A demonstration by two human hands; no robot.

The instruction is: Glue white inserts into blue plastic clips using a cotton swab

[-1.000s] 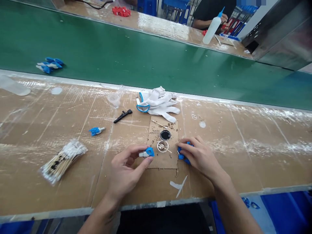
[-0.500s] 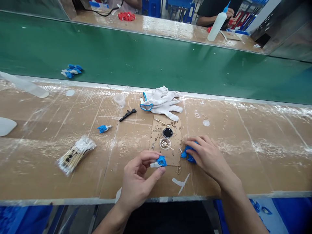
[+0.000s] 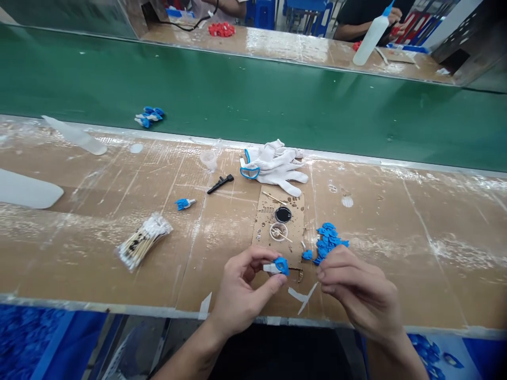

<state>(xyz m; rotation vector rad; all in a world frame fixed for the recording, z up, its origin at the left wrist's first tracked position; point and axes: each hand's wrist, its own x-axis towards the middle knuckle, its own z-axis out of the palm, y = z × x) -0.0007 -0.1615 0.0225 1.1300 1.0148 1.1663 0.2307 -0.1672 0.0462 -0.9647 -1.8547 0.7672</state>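
Note:
A small blue and white piece (image 3: 281, 265) is pinched between the thumb and fingers of my left hand (image 3: 247, 290), over the front edge of a cardboard piece (image 3: 293, 248). My right hand (image 3: 356, 287) is closed just in front of a pile of blue parts (image 3: 328, 238); what its fingertips hold, if anything, is too small to name. On the cardboard are a dish of black liquid (image 3: 282, 214), a clear dish (image 3: 278, 232) with a swab across it, and another swab (image 3: 274, 198). One loose blue part (image 3: 307, 255) lies left of the pile.
White gloves (image 3: 275, 166), a black tool (image 3: 221, 183), a clear cup (image 3: 208, 160), a blue-white piece (image 3: 184, 203) and bagged swabs (image 3: 144, 241) lie on the table. Blue-white pieces (image 3: 149, 116) rest on the green belt (image 3: 245, 100). Across it, people sit near a bottle (image 3: 371, 40).
My right hand has moved off the blue pile toward me, and its fingers have closed together. The pile now shows more fully. The view has shifted left; my left hand keeps its hold.

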